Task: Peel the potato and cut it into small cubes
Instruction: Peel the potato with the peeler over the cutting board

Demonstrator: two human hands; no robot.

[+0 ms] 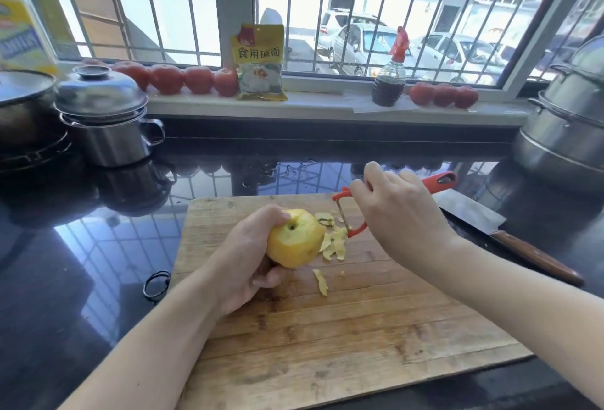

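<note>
We are peeling: our left hand [248, 256] grips the potato [295, 239], our right hand [395, 210] grasps the peeler [351, 213], cubing seemingly next

A glossy black table [98, 262] carried a wooden cutting board [327, 344] strewn with yellow peel strips [333, 243]. A cleaver [483, 223] lay just right of the board, a lidded steel pot [108, 122] at far left, and a dark ring [157, 284] beside the board's left edge.

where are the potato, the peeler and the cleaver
potato [295, 243]: head view, on its peeled yellow side
peeler [343, 213]: head view, on its metal blade
cleaver [470, 213]: head view, on the flat of its blade
</note>
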